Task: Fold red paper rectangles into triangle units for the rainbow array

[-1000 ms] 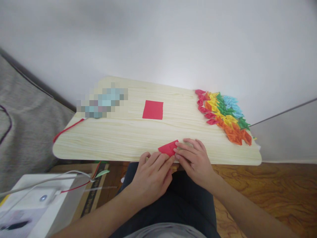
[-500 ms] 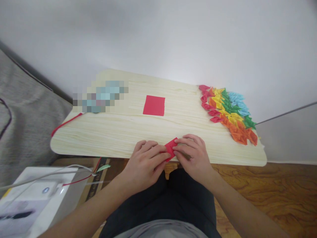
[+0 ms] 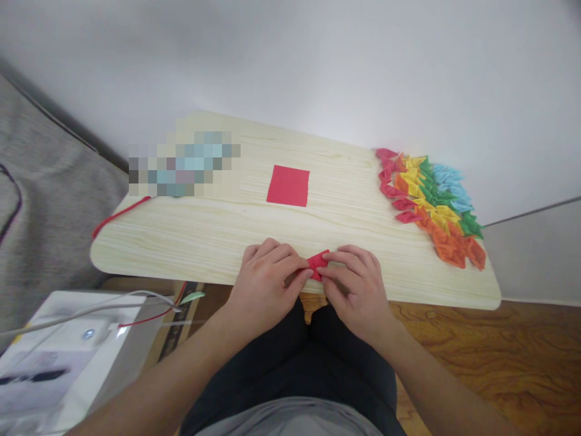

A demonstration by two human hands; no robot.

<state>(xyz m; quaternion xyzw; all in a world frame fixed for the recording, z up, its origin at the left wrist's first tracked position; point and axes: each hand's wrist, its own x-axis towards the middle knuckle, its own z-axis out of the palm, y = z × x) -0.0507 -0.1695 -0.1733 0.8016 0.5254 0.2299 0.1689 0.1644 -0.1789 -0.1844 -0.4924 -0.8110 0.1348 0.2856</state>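
Note:
A small folded piece of red paper (image 3: 319, 261) lies at the front edge of the pale wooden table (image 3: 195, 236). My left hand (image 3: 270, 281) pinches its left side between thumb and forefinger. From the other side, my right hand (image 3: 356, 278) grips it with fingertips and thumb, pressing it near the tabletop. Fingers cover part of the paper, so its full shape is hidden. Beyond my hands a flat red paper square (image 3: 288, 186) rests on the table.
Several folded paper pieces in red, orange, yellow, green and blue (image 3: 431, 206) cluster at the table's right end. A pixelated bluish object (image 3: 190, 163) lies at the left, by a red cord (image 3: 120, 216). A white box (image 3: 91, 339) with cables stands lower left. A wall rises behind.
My left thumb and forefinger have shifted from lying over the red paper to pinching its left side. More folds show on it. The view has shifted slightly.

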